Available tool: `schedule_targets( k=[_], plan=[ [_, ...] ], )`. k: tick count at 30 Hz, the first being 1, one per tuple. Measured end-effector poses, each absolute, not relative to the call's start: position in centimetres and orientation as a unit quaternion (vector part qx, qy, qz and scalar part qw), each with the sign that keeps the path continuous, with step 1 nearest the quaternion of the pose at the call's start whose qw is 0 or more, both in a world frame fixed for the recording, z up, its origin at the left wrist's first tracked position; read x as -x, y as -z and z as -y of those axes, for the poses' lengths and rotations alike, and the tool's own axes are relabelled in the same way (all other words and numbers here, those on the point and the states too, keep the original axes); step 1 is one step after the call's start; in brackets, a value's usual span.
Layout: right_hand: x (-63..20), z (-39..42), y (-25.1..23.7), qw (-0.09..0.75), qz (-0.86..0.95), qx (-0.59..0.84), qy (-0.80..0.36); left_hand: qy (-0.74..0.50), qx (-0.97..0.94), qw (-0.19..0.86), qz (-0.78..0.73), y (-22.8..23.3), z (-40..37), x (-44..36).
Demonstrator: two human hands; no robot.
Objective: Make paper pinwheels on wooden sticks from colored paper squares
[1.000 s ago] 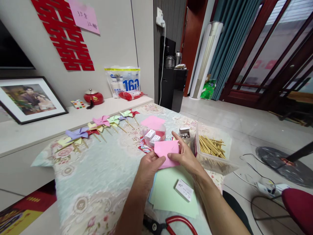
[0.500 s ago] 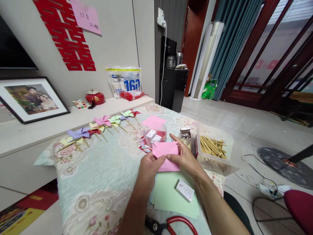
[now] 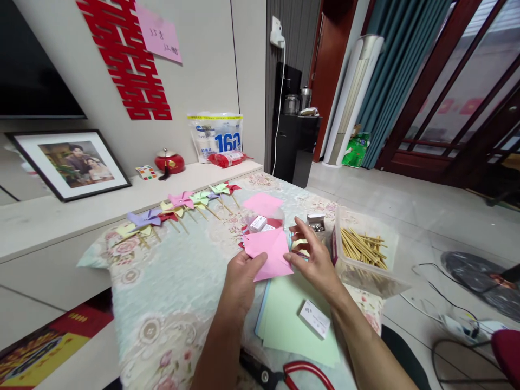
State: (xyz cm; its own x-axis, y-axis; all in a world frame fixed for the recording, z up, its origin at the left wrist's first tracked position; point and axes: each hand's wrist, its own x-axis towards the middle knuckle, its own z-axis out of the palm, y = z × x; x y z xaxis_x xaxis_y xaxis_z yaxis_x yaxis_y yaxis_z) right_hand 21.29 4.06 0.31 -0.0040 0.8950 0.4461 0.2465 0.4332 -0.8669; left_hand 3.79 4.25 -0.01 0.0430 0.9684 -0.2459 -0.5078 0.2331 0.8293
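Observation:
A pink sheet of paper [image 3: 271, 250] is pinched at its lower left side between the thumb and fingers of my left hand [image 3: 242, 273]. My right hand [image 3: 314, 257] is at the paper's right edge, fingers spread and curved, the thumb tip close to the sheet; whether it touches I cannot tell. Below the hands lies a stack of light green paper [image 3: 292, 330] with a small white box [image 3: 314, 319] on it. Behind the pink sheet, partly hidden, stands a clear round tub [image 3: 280, 221] with small white boxes inside.
Red-handled scissors or pliers [image 3: 284, 374] lie at the near edge. A plastic bin of thin sticks [image 3: 363, 249] and a small open box of metal pieces [image 3: 316, 225] stand on the right. Several paper pinwheels [image 3: 181, 200] line the far left edge. Another pink sheet [image 3: 263, 202] lies behind.
My right hand has let go of the pink paper's right side and opened its fingers. The sheet has turned slightly in my left hand. The view has shifted a little to the left.

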Motion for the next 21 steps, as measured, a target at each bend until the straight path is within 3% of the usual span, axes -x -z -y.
schedule_targets(
  k=[5, 11, 21],
  plan=[
    [-22.1, -3.8, -1.1, 0.514, 0.749, 0.385, -0.165, -0.574, -0.265, 0.653, -0.417, -0.1, -4.3, -3.6],
    [-22.3, -3.7, -1.6, 0.439, 0.814, 0.334, -0.185, -0.569, -0.274, 0.655, -0.416, -0.3, -4.2, -3.8],
    [-23.0, -4.0, -1.0, 0.391, 0.83, 0.306, -0.254, -0.564, -0.322, 0.606, -0.459, 0.0, -4.2, -4.2]
  ],
)
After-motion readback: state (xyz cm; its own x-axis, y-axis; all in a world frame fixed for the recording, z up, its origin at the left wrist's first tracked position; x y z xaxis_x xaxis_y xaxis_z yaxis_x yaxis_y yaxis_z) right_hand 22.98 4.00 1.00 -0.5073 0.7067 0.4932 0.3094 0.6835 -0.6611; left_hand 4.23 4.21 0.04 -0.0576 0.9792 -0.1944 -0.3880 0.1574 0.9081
